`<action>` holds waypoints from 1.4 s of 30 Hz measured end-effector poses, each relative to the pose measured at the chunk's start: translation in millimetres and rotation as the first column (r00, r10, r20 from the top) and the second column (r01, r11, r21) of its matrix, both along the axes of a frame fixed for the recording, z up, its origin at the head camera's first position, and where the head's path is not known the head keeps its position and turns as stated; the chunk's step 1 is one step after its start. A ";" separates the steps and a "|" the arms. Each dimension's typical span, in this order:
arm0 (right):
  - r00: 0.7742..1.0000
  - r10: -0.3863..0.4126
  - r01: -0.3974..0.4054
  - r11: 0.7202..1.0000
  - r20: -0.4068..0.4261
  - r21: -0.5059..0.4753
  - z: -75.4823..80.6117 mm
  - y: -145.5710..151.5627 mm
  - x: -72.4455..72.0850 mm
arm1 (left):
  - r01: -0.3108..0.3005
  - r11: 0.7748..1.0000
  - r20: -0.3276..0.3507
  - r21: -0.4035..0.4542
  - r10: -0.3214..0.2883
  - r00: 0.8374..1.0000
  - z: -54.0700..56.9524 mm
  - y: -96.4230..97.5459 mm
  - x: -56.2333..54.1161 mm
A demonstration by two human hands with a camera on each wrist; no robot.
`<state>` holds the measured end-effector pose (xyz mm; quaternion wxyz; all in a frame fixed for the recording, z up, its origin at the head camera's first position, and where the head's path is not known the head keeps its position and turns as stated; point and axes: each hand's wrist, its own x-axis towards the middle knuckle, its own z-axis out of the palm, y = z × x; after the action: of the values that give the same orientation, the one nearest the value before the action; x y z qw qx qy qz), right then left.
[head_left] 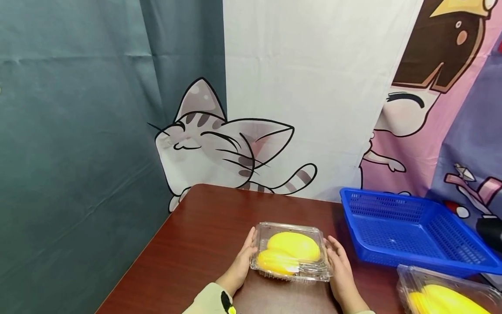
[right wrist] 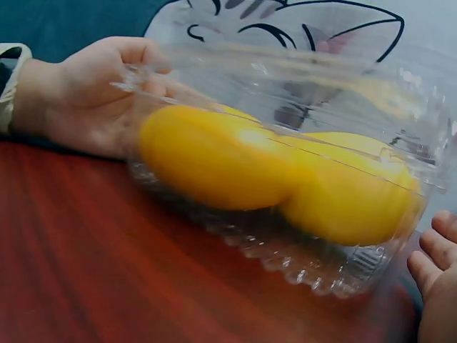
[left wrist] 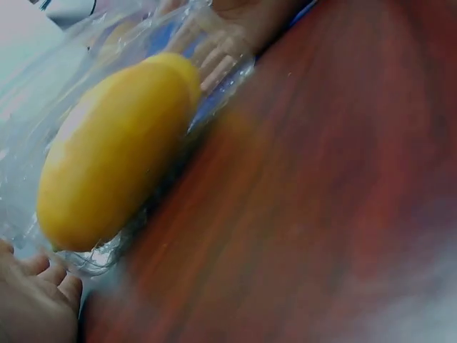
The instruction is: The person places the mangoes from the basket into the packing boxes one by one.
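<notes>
A clear plastic clamshell box [head_left: 292,227] is held between both hands above the front part of the table. Inside it lie two smooth yellow mango-like fruits [head_left: 294,245], side by side. My left hand [head_left: 240,264] grips the box's left end, its thumb near the front corner. On the opposite end, my right hand [head_left: 342,270] holds the box by its side. Through the plastic in the left wrist view, some right-hand fingers [left wrist: 218,61] show against the box. The box looks tilted in the right wrist view, where my left hand [right wrist: 93,96] is at its far end.
A blue plastic basket [head_left: 353,235] stands at the right of the brown wooden table [head_left: 188,244]. In front of it, a second clear box [head_left: 408,274] with yellow fruit [head_left: 451,301] is partly cut off by the frame. Printed curtains [head_left: 313,87] hang behind the table.
</notes>
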<state>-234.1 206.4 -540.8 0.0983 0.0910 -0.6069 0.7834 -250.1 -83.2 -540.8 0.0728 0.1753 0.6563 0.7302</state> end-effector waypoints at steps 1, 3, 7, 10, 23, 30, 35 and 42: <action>1.000 0.016 -0.016 1.000 -0.015 -0.013 -0.6 0.3 3.5 | -0.005 1.000 0.003 0.000 0.005 1.000 0.1 -0.4 2.7; 0.997 0.055 -0.056 0.998 -0.047 -0.015 -2.2 1.3 12.0 | -0.019 1.000 0.015 0.002 0.019 1.000 1.2 -1.9 10.6; 0.993 0.085 -0.079 0.994 -0.085 0.072 -5.7 0.7 28.3 | -0.019 1.000 0.044 0.004 0.019 0.999 3.7 -4.0 28.3; 0.997 0.019 -0.001 0.973 -0.073 0.233 -3.9 -1.3 35.9 | -0.020 1.000 0.046 0.012 0.019 0.999 5.0 -2.8 34.1; 0.971 -0.186 0.228 0.532 -0.150 0.815 -1.1 -18.8 35.4 | -0.141 0.963 0.200 0.228 0.096 0.975 1.1 10.6 27.4; 0.963 -0.265 0.176 0.475 -0.051 0.862 2.0 -25.3 16.6 | -0.301 0.928 0.200 0.218 0.260 0.945 -1.9 25.0 11.7; 0.962 -0.270 0.163 0.466 -0.036 0.869 1.9 -29.4 8.1 | -0.341 0.910 0.221 0.235 0.292 0.931 -1.3 29.0 5.3; 0.957 -0.289 0.167 0.458 -0.032 0.873 6.1 -33.7 -0.8 | -0.348 0.913 0.232 0.212 0.299 0.926 1.1 27.0 0.7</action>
<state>-234.8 172.7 -534.7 0.1059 -0.0015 -0.9292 0.3541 -249.3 -56.3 -539.7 -0.0086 -0.0008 0.5692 0.8222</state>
